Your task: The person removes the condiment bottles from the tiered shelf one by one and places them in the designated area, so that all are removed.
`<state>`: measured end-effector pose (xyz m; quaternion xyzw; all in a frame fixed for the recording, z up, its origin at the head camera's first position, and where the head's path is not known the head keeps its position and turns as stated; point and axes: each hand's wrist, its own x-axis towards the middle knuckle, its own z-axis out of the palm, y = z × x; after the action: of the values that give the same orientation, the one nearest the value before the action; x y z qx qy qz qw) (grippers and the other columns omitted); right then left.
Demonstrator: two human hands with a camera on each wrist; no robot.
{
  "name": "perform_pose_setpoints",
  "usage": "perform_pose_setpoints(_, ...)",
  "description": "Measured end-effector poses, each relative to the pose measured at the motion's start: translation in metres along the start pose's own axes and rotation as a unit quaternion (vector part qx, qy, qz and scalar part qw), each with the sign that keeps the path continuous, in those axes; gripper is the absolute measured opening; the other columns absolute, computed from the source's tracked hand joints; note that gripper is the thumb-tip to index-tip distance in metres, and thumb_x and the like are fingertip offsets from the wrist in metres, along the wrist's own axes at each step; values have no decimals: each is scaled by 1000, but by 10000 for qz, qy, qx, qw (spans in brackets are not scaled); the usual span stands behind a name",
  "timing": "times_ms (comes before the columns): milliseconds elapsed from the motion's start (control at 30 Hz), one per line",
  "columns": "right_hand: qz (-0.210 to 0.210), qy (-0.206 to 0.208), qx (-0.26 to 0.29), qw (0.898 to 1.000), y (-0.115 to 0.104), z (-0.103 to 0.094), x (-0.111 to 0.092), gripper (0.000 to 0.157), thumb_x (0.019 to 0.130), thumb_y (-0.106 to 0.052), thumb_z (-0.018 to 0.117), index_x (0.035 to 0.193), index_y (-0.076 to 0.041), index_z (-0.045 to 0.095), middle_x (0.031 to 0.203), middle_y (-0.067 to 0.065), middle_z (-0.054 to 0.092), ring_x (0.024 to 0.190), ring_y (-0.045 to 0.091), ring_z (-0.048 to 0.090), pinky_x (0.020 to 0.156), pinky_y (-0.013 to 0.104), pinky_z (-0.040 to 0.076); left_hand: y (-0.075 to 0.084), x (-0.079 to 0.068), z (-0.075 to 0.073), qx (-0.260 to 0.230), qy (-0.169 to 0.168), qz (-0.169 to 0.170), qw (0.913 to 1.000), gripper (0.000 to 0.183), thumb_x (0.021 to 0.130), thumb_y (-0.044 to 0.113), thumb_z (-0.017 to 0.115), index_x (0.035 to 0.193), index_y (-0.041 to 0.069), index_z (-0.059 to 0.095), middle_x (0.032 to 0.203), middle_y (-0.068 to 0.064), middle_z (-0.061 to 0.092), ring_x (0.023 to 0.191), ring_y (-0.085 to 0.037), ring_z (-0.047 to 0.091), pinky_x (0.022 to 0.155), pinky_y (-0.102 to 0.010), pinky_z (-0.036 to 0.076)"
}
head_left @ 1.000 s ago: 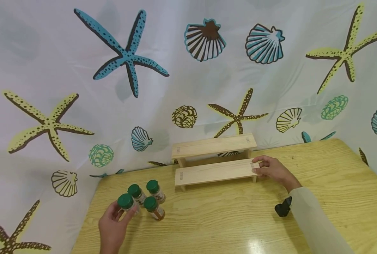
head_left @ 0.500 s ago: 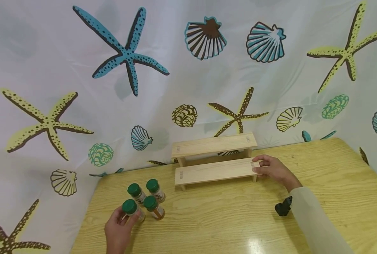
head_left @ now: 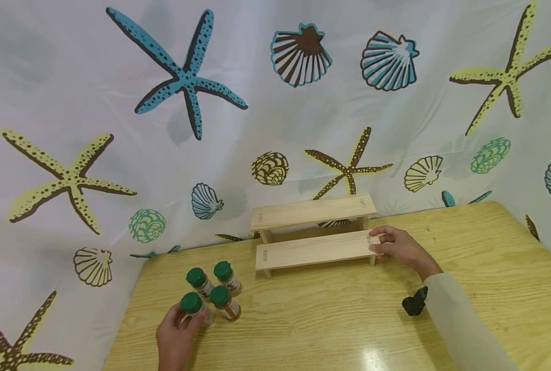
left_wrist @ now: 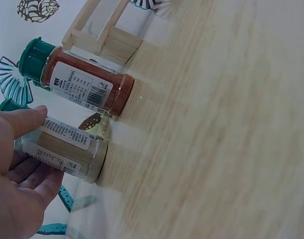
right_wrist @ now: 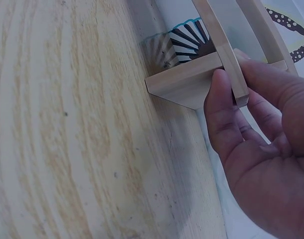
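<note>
My left hand (head_left: 178,330) grips a green-capped spice jar (left_wrist: 62,147) of beige powder, thumb on one side and fingers on the other. The jar stands upright on the table, its base seemingly touching the wood. Close by is a spice jar of red-brown powder (left_wrist: 84,82), with two more green-capped jars (head_left: 200,282) (head_left: 228,277) behind. At the back of the table stands a two-step wooden shelf (head_left: 314,250). My right hand (head_left: 400,250) pinches the right end of its lower board between thumb and fingers (right_wrist: 223,94).
The wooden table (head_left: 312,319) runs up to a hanging cloth (head_left: 275,113) printed with starfish and shells, which the shelf nearly meets. A small black object (head_left: 414,302) sits at my right sleeve (head_left: 461,319).
My left hand has brought its jar right and slightly down, beside the other jars, and it has barely moved in the last half second. My right hand stays on the shelf.
</note>
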<state>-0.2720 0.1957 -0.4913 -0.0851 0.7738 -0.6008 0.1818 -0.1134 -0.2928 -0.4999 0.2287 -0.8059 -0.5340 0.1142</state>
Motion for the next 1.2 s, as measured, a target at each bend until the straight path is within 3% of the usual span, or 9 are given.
perform_pose_setpoints(133, -17, -21, -28, 10000, -1, 1, 1, 52, 91, -20, 65, 133, 3, 44, 90, 4, 56, 80, 16, 64, 80, 37, 58, 0, -1, -1, -85, -4, -25, 10000, 57, 83, 23, 74, 130, 2, 50, 133, -15, 52, 130, -29, 45, 75, 6, 40)
perform_pose_setpoints(467, -56, -75, -88, 9999, -3, 3, 3, 51, 91, -20, 65, 132, 3, 44, 90, 4, 56, 81, 18, 63, 81, 38, 58, -3, -2, -2, -81, 30, -98, 9999, 57, 83, 24, 74, 130, 3, 50, 135, -14, 52, 129, -28, 46, 78, 2, 45)
perform_pose_setpoints(600, -39, -105, -70, 9999, -4, 4, 1, 53, 91, -21, 65, 133, 2, 44, 91, 5, 57, 81, 18, 63, 81, 38, 58, -6, -5, -7, 3, -174, -300, 9994, 72, 80, 38, 75, 135, 4, 45, 139, -19, 47, 132, -33, 45, 94, -20, 52)
perform_pose_setpoints(733, -20, -196, -171, 9997, -6, 2, -1, 53, 91, -22, 65, 133, 2, 43, 94, 7, 56, 84, 19, 63, 83, 39, 58, -11, -5, -16, 337, -571, -518, 9965, 87, 76, 50, 75, 141, 6, 38, 143, -21, 42, 133, -36, 43, 108, -42, 43)
perform_pose_setpoints(833, -48, -235, -366, 9990, -9, -1, -4, 50, 92, -21, 63, 132, 3, 43, 96, 9, 54, 86, 20, 62, 83, 41, 58, -13, 5, -28, 998, -1058, -358, 9887, 85, 76, 46, 77, 139, 3, 39, 139, -21, 46, 130, -35, 46, 109, -44, 41)
perform_pose_setpoints(933, -42, -267, -600, 9978, -12, -5, -8, 49, 93, -23, 63, 130, 3, 43, 101, 14, 52, 89, 21, 59, 83, 43, 57, -9, 18, -45, 1755, -1398, -39, 9745, 73, 79, 41, 75, 133, -1, 47, 132, -22, 54, 122, -36, 52, 104, -46, 46)
perform_pose_setpoints(1100, -115, -381, -1181, 9922, -15, -13, -17, 55, 94, -32, 60, 135, 0, 42, 124, 25, 50, 106, 29, 56, 87, 43, 55, 6, 30, -73, 2896, -1333, 389, 9470, 57, 88, 42, 64, 123, -3, 57, 123, -25, 60, 115, -41, 55, 94, -52, 49)
perform_pose_setpoints(1200, -263, -243, -1627, 9860, -16, -20, -27, 57, 96, -34, 56, 138, 1, 39, 132, 29, 45, 115, 39, 52, 88, 47, 54, 15, 36, -84, 3240, -1155, 635, 9368, 58, 91, 46, 60, 121, -3, 58, 124, -25, 59, 116, -43, 53, 94, -55, 47)
